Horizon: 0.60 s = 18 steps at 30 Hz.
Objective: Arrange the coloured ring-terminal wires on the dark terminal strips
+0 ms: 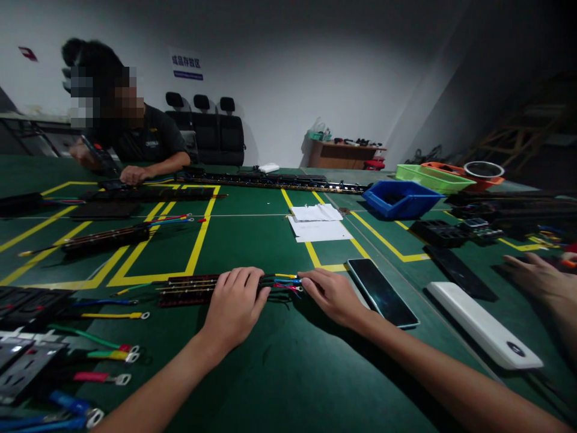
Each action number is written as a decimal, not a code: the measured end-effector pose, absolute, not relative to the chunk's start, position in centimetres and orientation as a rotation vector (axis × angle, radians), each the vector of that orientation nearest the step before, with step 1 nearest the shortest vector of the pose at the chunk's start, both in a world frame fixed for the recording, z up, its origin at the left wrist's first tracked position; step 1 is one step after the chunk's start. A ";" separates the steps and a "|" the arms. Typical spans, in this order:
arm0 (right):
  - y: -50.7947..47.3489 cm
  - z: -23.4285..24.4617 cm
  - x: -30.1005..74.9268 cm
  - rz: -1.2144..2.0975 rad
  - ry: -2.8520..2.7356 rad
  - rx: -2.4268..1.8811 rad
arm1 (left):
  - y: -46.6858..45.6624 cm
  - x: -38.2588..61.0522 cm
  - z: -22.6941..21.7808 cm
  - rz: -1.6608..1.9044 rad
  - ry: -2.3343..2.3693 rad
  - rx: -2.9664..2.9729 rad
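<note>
A dark socket strip (pixel 186 291) with brass-coloured bars lies on the green tabletop in front of me. My left hand (pixel 237 307) is wrapped over its right end. From that end run several coloured wires (pixel 283 281), yellow, blue and red, some with ring terminals. My right hand (pixel 331 294) pinches the tips of these wires between thumb and fingers. A dark-screened phone (pixel 382 293) lies just right of that hand.
Across the table a person (pixel 135 132) handles a dark tool. Another person's hand (pixel 536 273) rests at the right. Around me are a white elongated device (pixel 484 325), a blue bin (pixel 401 199), papers (pixel 319 222), and black socket modules (pixel 27 361) with ring-ended wires.
</note>
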State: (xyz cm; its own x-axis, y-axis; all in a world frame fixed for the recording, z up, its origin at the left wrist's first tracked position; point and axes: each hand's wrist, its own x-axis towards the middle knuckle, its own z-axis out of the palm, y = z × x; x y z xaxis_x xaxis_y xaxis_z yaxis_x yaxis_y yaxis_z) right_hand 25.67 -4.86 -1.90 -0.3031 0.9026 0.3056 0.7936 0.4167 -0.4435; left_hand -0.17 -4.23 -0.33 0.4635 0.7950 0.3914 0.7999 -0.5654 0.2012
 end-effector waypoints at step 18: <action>-5.0 -1.9 25.8 0.209 -2.069 -1.417 | -4.1 -0.2 -0.5 -0.716 -1.450 -2.668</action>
State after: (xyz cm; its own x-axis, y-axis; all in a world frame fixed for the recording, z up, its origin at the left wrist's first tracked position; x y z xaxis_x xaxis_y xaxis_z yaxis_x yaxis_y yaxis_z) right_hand 25.80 -5.04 -1.93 -0.2368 0.8870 0.3964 0.7899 0.4133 -0.4530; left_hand -0.23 -4.11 -0.53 0.4626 0.7900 0.4024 0.7997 -0.5678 0.1952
